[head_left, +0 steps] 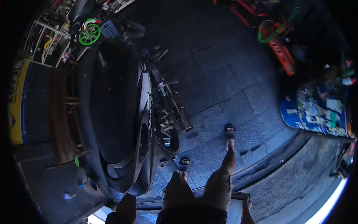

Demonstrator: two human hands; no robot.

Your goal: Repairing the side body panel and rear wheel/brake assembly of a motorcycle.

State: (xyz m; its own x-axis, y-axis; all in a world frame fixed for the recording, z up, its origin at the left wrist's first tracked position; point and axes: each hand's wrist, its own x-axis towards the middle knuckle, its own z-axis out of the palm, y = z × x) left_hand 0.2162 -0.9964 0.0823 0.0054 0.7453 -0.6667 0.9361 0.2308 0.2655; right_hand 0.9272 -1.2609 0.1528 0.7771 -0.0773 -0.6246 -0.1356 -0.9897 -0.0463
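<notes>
My left hand (126,205) hangs at the lower edge near the rear of a black scooter (117,93), its fingers not clear. My right hand (247,209) is low beside my right thigh, next to a pale, dark-rimmed object (238,196); whether it grips it I cannot tell. The scooter's long seat fills the left middle, with an exhaust pipe (171,104) along its right side. My sandalled feet (230,132) are on grey paving to the right of the scooter.
A wooden bench (59,112), yellow-blue panel (16,97) and shelving (44,44) line the left. A green wheel (88,34) is at the upper left. Orange equipment (279,52) and a sticker-covered blue board (289,108) are at the right. A dark raised edge (272,156) curves across the lower right.
</notes>
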